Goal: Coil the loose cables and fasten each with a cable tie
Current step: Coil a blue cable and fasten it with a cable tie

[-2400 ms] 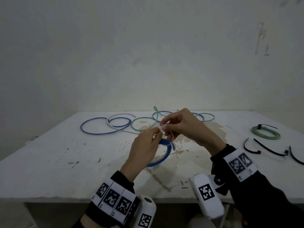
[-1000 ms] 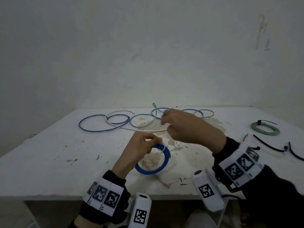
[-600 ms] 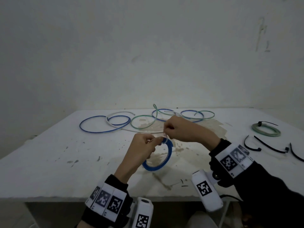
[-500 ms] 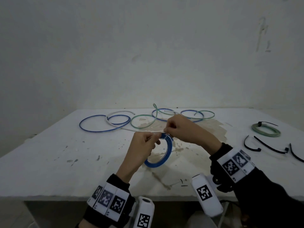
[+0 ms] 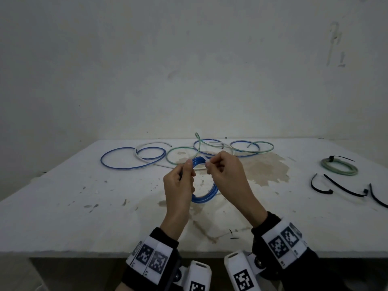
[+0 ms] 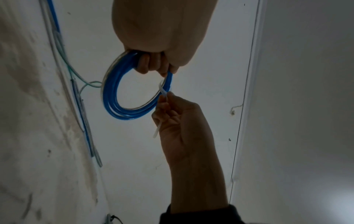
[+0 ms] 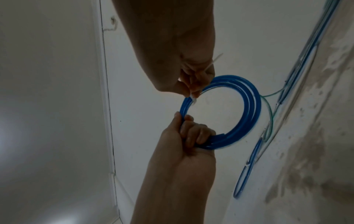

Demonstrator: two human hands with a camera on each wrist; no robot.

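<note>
Curled round one side of the blue coil (image 5: 202, 197), the left hand (image 5: 178, 185) holds it up above the middle of the table (image 5: 63, 206), nearer the front edge than the back. The right hand (image 5: 225, 175) pinches a white cable tie (image 6: 163, 91) between thumb and fingertips, right against the coil's upper arc. In the head view both hands cover most of the coil and nearly all of the tie; whether the tie already passes round the strands cannot be told from any view. Its free tail sticks out past the right fingers (image 7: 217, 58).

Along the back edge lie loose cables (image 5: 147, 156) in blue, white and green, overlapping so that single strands are hard to follow. Toward the right edge sits a green coil (image 5: 339, 168) bound with a black tie, and in front of it lie black cable ties (image 5: 344, 189), the one furthest right cut off by the frame.
</note>
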